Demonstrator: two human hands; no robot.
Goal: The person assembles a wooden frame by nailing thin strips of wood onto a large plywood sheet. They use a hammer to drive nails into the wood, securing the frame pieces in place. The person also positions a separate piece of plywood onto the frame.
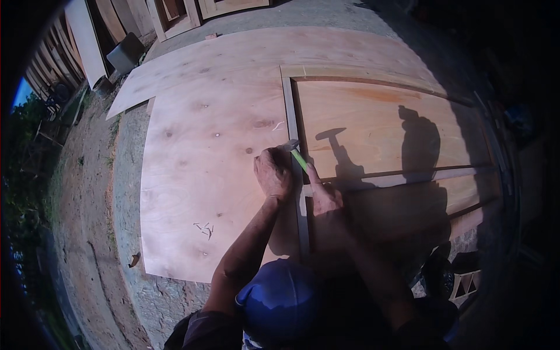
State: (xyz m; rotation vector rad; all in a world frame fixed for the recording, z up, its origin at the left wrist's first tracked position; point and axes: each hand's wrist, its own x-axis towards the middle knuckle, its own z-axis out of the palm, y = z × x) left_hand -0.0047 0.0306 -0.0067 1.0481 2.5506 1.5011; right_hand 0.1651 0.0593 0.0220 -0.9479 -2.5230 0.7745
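My right hand (326, 197) grips a hammer (300, 158) by its green handle. The metal head is close to the fingers of my left hand (273, 173), above the edge of a wooden frame (287, 96). My left hand is closed, fingers curled together beside that frame; whatever they pinch is hidden. Under it spreads a large plywood sheet (192, 151), and the frame lies on top, with recessed wooden panels (373, 116) to the right. Several loose nails (205, 230) are scattered on the plywood left of my forearm.
Boards (87, 44) lean at the far left, near a grey container (125, 53). Another wooden frame (175, 29) stands at the back. A hollow block (465, 284) sits at the lower right. Blue rounded fabric (280, 300) shows between my arms. Shadows cross the panels.
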